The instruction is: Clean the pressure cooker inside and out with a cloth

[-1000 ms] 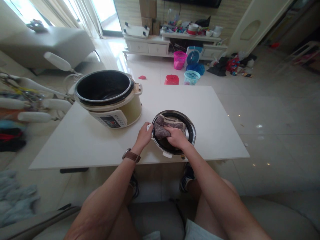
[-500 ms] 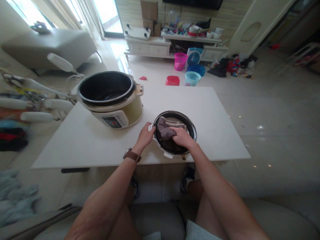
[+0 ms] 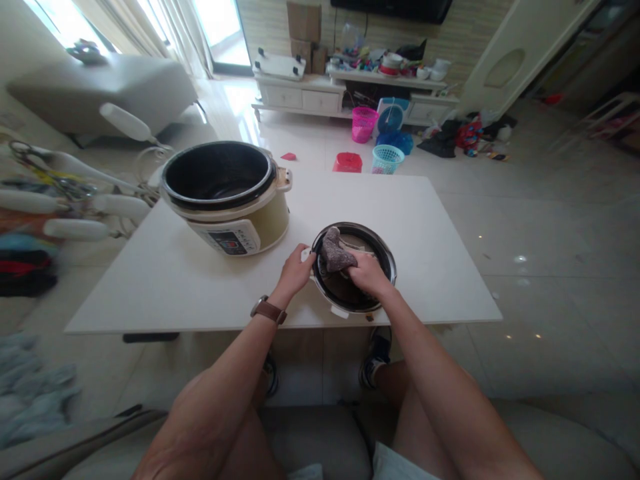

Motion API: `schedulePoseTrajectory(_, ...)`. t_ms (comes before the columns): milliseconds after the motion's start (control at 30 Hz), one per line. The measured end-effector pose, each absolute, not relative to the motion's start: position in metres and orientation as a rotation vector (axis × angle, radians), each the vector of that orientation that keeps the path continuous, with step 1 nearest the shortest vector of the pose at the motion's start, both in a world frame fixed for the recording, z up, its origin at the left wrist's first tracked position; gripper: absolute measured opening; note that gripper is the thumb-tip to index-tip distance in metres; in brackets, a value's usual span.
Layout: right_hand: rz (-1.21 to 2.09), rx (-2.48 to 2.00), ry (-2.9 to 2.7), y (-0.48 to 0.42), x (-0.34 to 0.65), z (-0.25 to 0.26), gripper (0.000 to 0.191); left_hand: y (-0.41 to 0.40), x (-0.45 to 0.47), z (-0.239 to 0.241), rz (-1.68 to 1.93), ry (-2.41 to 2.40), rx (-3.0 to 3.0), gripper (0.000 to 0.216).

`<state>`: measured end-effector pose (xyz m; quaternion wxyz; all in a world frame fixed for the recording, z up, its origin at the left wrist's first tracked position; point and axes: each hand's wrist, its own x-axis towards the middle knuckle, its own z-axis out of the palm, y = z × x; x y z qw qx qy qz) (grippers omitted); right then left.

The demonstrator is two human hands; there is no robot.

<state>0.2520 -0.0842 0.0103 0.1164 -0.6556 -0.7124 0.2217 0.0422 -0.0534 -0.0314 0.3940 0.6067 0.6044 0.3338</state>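
1. A gray-brown cloth (image 3: pixel 336 252), spread wide across the lid (image 3: pixel 350 290) a second earlier, is now bunched into a tighter wad nearer the lid's left side, the right hand (image 3: pixel 369 273) moving with it.

2. The right hand reaches over the lid's near right edge, fingers closed on the cloth; their tips are hidden, so how they sit within the folds cannot be told.

3. At the lid's left edge, the left hand (image 3: pixel 295 272) grips the rim beside a white fitting, thumb on top; the fingers beneath are mostly out of sight. A brown-strapped watch (image 3: pixel 269 310) circles that wrist.

4. The lid, its dark inner side up, rests near the front edge of a white table (image 3: pixel 440 287), where it sat a second earlier. A white tab (image 3: pixel 340 311) juts from its near side.

5. To the left of the lid and slightly beyond it stands a large cooker (image 3: pixel 250 230), open at the top, its control panel (image 3: pixel 233 240) facing the near side. The two stand apart.

6. Well beyond the lid, on the floor past the table, are a pink basket (image 3: pixel 365 125) and a pale blue basket (image 3: pixel 388 160).
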Motion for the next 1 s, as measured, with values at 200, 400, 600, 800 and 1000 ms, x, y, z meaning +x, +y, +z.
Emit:
schedulePoseTrajectory(200,0.549,-2.092,-2.025,-0.086,0.249,0.008,0.058,-0.054,0.044,-0.030,0.853,1.517,1.552,0.020)
schedulePoseTrajectory(400,0.448,-2.227,-2.051,-0.086,0.251,0.013,0.052,-0.055,0.043,-0.027,0.848,1.507,1.561,0.020)
schedulePoseTrajectory(600,0.515,-2.050,-2.066,-0.086,0.245,0.008,0.047,-0.056,0.043,-0.026,0.821,1.544,1.549,0.021)
schedulePoseTrajectory(800,0.591,-1.990,-2.028,-0.089,0.233,0.009,0.046,-0.055,0.044,-0.027,0.840,1.538,1.557,0.021)
schedulePoseTrajectory(1000,0.476,-2.218,-2.033,-0.089,0.237,0.014,0.053,-0.055,0.044,-0.026,0.824,1.543,1.557,0.022)
